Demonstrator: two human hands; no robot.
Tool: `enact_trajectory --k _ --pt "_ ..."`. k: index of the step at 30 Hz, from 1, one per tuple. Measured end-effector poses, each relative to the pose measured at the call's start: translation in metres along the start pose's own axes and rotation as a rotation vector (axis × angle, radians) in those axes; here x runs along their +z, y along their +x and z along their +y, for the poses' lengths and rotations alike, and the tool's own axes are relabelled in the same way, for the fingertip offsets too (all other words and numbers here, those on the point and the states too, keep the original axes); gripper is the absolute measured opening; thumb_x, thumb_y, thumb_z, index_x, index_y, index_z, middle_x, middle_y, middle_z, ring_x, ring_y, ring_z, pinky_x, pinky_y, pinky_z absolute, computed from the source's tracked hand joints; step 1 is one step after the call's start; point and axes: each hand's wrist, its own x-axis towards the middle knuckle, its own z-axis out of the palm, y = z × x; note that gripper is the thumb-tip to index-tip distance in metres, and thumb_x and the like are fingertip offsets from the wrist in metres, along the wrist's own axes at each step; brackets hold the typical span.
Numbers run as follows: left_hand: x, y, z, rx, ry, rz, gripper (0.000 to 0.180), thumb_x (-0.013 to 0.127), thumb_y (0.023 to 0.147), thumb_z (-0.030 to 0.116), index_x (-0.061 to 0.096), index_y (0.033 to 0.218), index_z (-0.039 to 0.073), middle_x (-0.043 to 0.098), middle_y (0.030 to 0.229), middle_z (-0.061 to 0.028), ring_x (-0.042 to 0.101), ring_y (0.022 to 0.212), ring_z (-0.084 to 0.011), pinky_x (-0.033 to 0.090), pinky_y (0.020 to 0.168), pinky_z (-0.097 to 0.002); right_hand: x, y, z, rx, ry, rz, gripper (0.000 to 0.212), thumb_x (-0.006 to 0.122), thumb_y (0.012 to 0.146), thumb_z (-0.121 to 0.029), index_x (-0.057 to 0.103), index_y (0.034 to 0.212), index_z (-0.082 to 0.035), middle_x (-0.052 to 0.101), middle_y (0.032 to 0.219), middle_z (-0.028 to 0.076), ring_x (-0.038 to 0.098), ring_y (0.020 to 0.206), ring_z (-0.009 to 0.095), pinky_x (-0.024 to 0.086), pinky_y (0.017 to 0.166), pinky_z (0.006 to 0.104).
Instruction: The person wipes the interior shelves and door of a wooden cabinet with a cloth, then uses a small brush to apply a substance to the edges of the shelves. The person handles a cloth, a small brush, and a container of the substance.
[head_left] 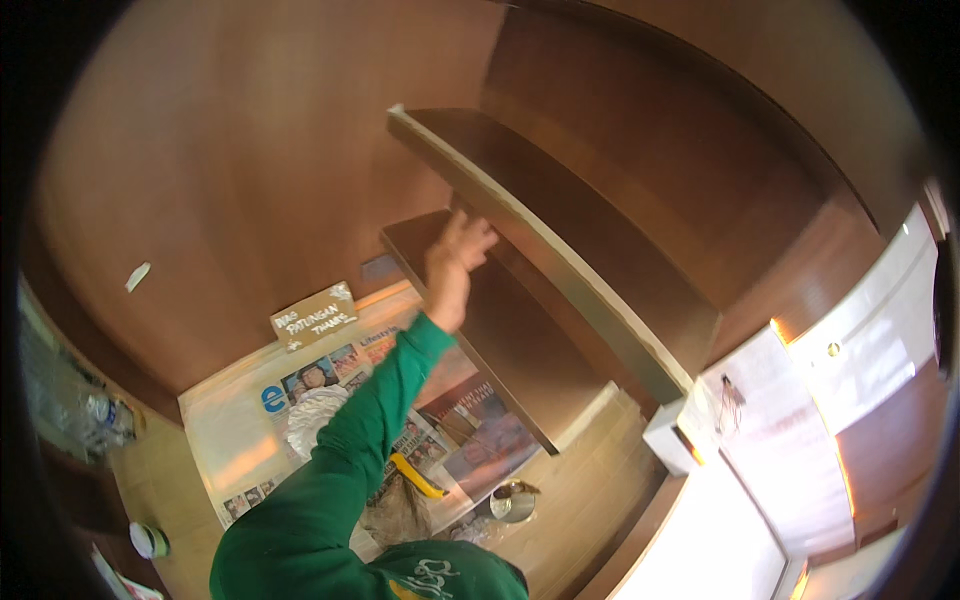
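Observation:
My left hand (460,258), at the end of a green sleeve, reaches up between two brown shelf boards. Its fingers are slightly bent and apart, a little blurred, and I see nothing in them. The fingertips are close to the upper shelf (560,255), which has a pale strip along its front edge; whether they touch it I cannot tell. Below the hand lies the lower shelf (510,345), with a pale strip at its near right end. My right hand is out of sight.
Newspaper sheets (240,455) cover part of the floor, bearing a crumpled white thing (312,420) and a yellow-handled tool (420,476). A metal cup (513,503) stands nearby. A lettered cardboard sign (314,317) leans at the wall. Left are a jar (149,540) and a plastic bottle (108,412).

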Motion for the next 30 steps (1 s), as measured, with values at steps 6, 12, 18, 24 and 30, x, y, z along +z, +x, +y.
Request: enact_trajectory --k 6,12,18,24,30 --pt "0.046 0.007 0.034 -0.229 -0.194 -0.064 0.044 0.052 0.103 0.050 0.057 0.120 0.010 0.062 0.121 -0.0061 0.055 0.123 -0.0238 0.039 0.106 -0.0442 -0.029 -0.010 0.051 0.004 0.150 0.049 0.037 0.065 0.098 -0.025 0.063 0.120 0.005 0.070 0.106 0.020 0.069 0.089 0.035 0.059 0.072 0.0464" --pt "0.087 -0.113 0.071 0.000 0.434 -0.290 0.050 0.061 0.101 0.039 0.065 0.131 -0.001 0.070 0.125 -0.0191 0.067 0.116 -0.0307 0.048 0.104 -0.0456 -0.031 0.015 0.099 -0.007 0.264 0.075 0.033 0.069 0.095 -0.021 0.064 0.115 0.005 0.071 0.098 0.019 0.069 0.080 0.034 0.058 0.063 0.0467" --pt "0.151 0.001 0.101 0.140 1.379 -0.920 0.078 0.039 0.105 0.061 0.058 0.138 -0.007 0.044 0.154 -0.0293 0.036 0.150 -0.0386 0.030 0.123 -0.0416 -0.051 0.028 0.119 0.061 0.204 0.071 0.034 0.071 0.093 -0.019 0.064 0.115 0.005 0.071 0.095 0.020 0.069 0.076 0.035 0.057 0.061 0.0480" --pt "0.203 -0.016 0.072 -0.126 1.702 -1.152 0.096 0.018 0.103 0.073 0.019 0.161 -0.002 0.010 0.169 -0.0264 0.007 0.158 -0.0373 0.008 0.130 -0.0424 -0.081 0.043 0.120 0.119 0.321 0.033 0.041 0.065 0.096 -0.022 0.063 0.125 0.008 0.072 0.101 0.025 0.072 0.080 0.038 0.060 0.066 0.0488" --pt "0.208 -0.021 0.088 -0.283 1.420 -1.153 0.090 0.024 0.104 0.070 0.026 0.160 -0.001 0.020 0.170 -0.0170 0.016 0.158 -0.0319 0.016 0.129 -0.0375 -0.092 0.075 0.118 0.141 0.283 0.003 0.045 0.061 0.099 -0.025 0.061 0.129 0.008 0.071 0.107 0.026 0.072 0.083 0.039 0.061 0.068 0.0491"
